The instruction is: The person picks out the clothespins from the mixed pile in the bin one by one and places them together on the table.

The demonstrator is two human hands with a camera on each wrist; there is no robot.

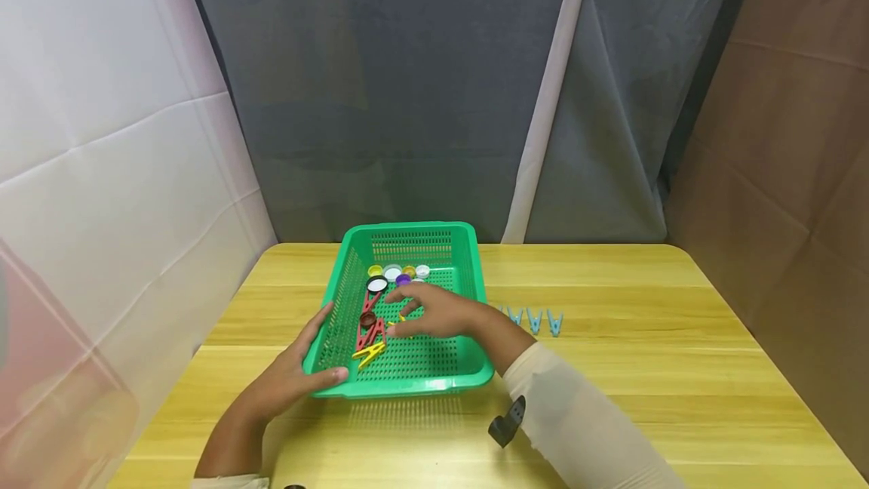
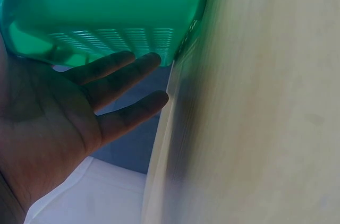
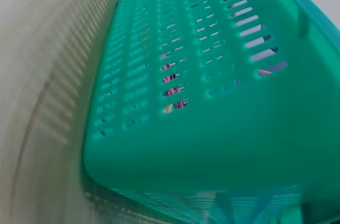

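My left hand [image 1: 288,376] rests at the near left corner of a green basket [image 1: 434,385]. Its thumb lies over the front rim and the other fingers along the outer left side; the left wrist view shows three of them stretched out. Inside the basket reaches my right hand [image 1: 434,311], thumb and forefinger apart with nothing visible between them. Below it, a yellow clothespin is partly hidden by the fingers. Another yellow clothespin [image 1: 370,354] lies near the front left, beside red clothespins [image 1: 372,333] and a brown cap [image 1: 367,320].
Farther back in the basket sit a black-rimmed white lid [image 1: 376,284], a purple cap [image 1: 403,279], a yellow cap [image 1: 376,270] and other small caps. Several light-blue clothespins [image 1: 535,321] lie in a row on the wooden table [image 1: 645,368], right of the basket. Hanging cloth [image 1: 421,96] encloses the table.
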